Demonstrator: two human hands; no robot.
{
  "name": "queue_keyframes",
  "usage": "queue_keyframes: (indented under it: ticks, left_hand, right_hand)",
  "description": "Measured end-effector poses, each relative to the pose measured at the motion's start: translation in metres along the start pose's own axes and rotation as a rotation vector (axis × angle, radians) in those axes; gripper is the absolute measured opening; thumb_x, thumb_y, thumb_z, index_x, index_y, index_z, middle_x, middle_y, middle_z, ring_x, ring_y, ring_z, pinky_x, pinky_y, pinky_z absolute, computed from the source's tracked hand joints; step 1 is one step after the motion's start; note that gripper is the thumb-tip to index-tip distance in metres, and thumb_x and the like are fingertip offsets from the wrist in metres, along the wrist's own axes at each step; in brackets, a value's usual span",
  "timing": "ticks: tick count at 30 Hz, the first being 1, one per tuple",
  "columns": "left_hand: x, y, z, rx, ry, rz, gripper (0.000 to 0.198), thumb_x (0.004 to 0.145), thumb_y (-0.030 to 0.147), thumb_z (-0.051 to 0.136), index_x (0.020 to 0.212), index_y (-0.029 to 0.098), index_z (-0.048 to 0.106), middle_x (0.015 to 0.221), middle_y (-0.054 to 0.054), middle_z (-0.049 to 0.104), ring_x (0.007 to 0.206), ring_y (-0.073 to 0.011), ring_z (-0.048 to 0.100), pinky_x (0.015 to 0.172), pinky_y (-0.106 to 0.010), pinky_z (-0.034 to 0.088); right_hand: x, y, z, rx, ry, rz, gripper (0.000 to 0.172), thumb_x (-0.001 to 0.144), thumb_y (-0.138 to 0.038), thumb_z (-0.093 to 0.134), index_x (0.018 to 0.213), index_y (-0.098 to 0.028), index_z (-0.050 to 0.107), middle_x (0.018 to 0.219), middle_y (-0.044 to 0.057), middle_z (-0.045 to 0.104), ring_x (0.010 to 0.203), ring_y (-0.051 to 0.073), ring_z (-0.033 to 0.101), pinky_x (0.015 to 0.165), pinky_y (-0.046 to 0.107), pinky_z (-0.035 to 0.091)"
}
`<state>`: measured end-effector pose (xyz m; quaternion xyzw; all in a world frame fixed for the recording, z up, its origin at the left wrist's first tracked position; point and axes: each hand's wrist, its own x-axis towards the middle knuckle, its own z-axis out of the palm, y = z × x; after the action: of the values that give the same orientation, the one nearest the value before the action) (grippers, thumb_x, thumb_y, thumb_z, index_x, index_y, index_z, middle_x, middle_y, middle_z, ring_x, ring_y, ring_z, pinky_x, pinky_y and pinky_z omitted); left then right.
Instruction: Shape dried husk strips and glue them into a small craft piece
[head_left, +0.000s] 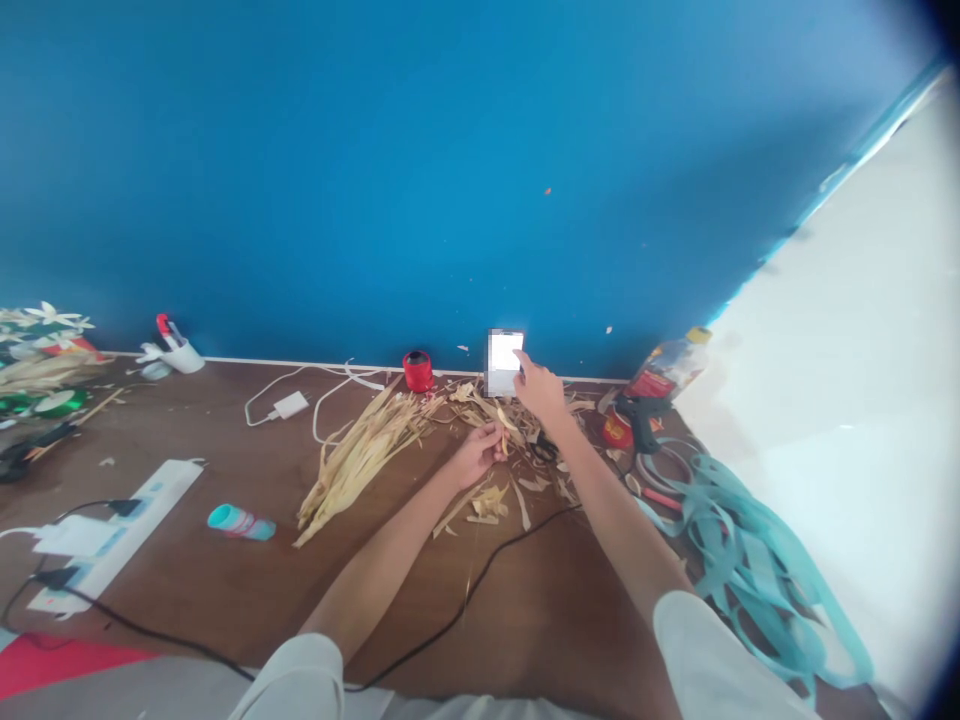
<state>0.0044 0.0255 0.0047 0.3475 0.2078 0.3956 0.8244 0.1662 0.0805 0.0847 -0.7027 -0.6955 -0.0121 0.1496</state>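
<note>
My left hand (477, 456) is closed in a pinch on a pale, curled strip of dried husk (504, 432), just above the scraps on the table. My right hand (541, 390) holds nothing. Its index finger stretches out to the lit screen of a phone (505, 362) that stands upright against the blue wall, while the other fingers look partly curled. Under and around both hands lie loose dried husk scraps (489, 502). Black-handled scissors (543, 448) lie partly hidden among them, below my right hand. A bundle of long dried husks (367, 450) rests to the left.
A red roll (418, 371) stands by the wall. At right are a glue gun (643, 422), a plastic bottle (671, 362) and tangled teal ribbon (750, 560). A power strip (120, 535), white charger (289, 405) and blue tube (241, 522) lie left. A black cable (480, 580) crosses the front.
</note>
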Motion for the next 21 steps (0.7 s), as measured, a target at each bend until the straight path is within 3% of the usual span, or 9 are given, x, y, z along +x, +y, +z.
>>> queue_keyframes:
  ticks: [8, 14, 21]
  left_hand:
    - [0.001, 0.0, 0.0, 0.028, 0.003, -0.009, 0.024, 0.074, 0.03, 0.073, 0.078, 0.011, 0.059, 0.057, 0.003, 0.048, 0.048, -0.004, 0.043, 0.056, -0.02, 0.037]
    - [0.001, -0.002, -0.002, 0.041, 0.003, -0.007, 0.025, 0.075, 0.032, 0.072, 0.079, 0.011, 0.059, 0.056, 0.003, 0.047, 0.047, -0.0041, 0.043, 0.056, -0.02, 0.037]
    - [0.001, -0.002, -0.001, 0.049, 0.009, -0.006, 0.026, 0.074, 0.032, 0.073, 0.079, 0.01, 0.06, 0.056, 0.003, 0.047, 0.047, -0.0042, 0.043, 0.055, -0.019, 0.037]
  right_hand:
    - [0.008, 0.006, -0.005, 0.05, 0.057, -0.033, 0.062, 0.092, -0.022, 0.032, 0.151, -0.02, 0.015, 0.089, 0.01, 0.068, 0.067, 0.02, 0.058, 0.06, 0.026, 0.038]
    - [0.0, 0.007, 0.0, 0.027, 0.086, -0.069, 0.062, 0.093, -0.026, 0.034, 0.151, -0.021, 0.014, 0.086, 0.008, 0.069, 0.069, 0.021, 0.06, 0.061, 0.026, 0.038]
    - [-0.004, 0.006, 0.002, -0.035, 0.043, -0.034, 0.062, 0.094, -0.028, 0.033, 0.152, -0.02, 0.01, 0.085, 0.008, 0.07, 0.069, 0.022, 0.062, 0.061, 0.027, 0.039]
